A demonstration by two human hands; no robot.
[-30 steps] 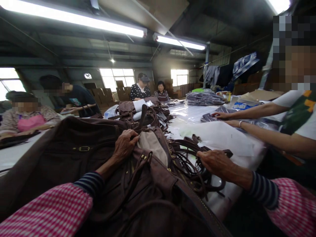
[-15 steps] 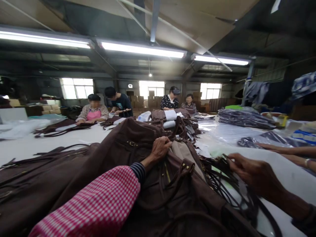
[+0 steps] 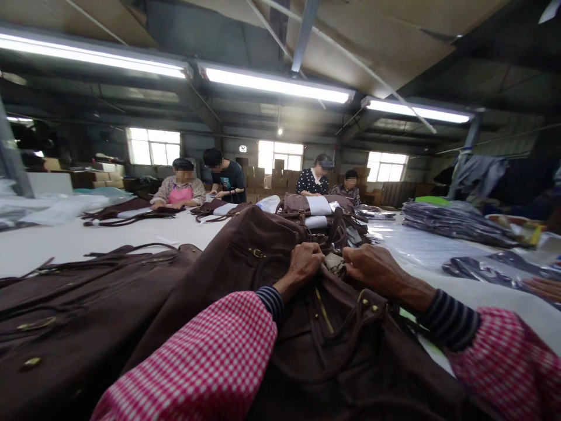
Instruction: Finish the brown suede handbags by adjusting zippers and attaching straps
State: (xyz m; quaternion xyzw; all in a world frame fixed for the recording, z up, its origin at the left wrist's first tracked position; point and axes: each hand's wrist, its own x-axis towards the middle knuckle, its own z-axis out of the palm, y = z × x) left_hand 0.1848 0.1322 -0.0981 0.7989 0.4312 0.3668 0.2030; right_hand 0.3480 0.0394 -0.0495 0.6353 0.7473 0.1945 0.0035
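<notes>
A large dark brown handbag [image 3: 245, 275] lies in front of me, with gold hardware and looped handles. My left hand [image 3: 304, 263] is closed on the upper edge of the bag, at its opening. At the other side of that opening is my right hand [image 3: 368, 266], its fingers curled. What those fingers hold, if anything, is hidden. Beige lining [image 3: 335, 263] shows between the two hands. A brown handle [image 3: 337, 362] hangs over the front of the bag, below my right hand.
More brown bags [image 3: 87, 316] lie at my left, and wrapped ones [image 3: 318, 206] are stacked ahead. Plastic-wrapped dark goods [image 3: 456, 225] are piled at the right. Several people stand or sit across the white table [image 3: 184, 234]. Another person's hand [image 3: 546, 286] is at the right edge.
My right hand has moved left, from a bunch of dark straps beside the bag to the bag's opening. My left hand stays on the bag's edge. The view has swung slightly left.
</notes>
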